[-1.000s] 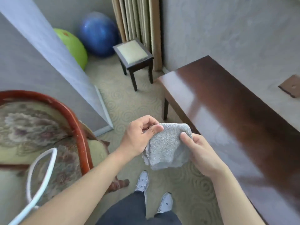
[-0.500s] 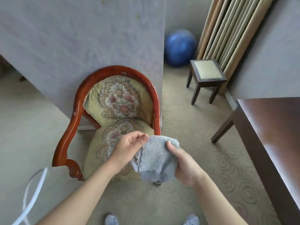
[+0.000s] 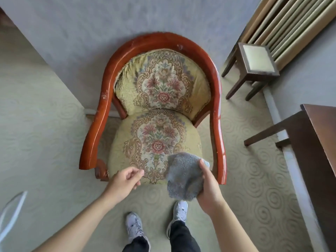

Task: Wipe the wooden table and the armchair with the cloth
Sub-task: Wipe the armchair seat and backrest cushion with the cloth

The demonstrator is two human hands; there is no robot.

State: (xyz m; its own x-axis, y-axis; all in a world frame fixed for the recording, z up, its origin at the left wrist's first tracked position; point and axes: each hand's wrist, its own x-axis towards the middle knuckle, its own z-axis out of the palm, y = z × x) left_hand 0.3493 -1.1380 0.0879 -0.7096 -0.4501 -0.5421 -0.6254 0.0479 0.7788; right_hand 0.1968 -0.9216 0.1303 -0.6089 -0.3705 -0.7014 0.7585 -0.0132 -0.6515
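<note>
The armchair (image 3: 215,99) stands straight ahead against the grey wall, with a curved reddish wooden frame and floral yellow upholstery. My right hand (image 3: 209,186) grips the grey fluffy cloth (image 3: 182,176), held just above the front right corner of the seat, close to the right armrest. My left hand (image 3: 125,180) hovers at the seat's front edge, fingers loosely curled, holding nothing. A corner of the dark wooden table (image 3: 321,124) shows at the right edge.
A small dark stool (image 3: 254,60) with a pale cushion stands at the back right, in front of beige curtains (image 3: 283,24). Patterned carpet covers the floor. My two feet in white shoes are just in front of the chair. A white cable loops at the lower left.
My view has swung from the table to the armchair. The left hand has let go of the cloth, which now stays in the right hand alone, nearer the seat.
</note>
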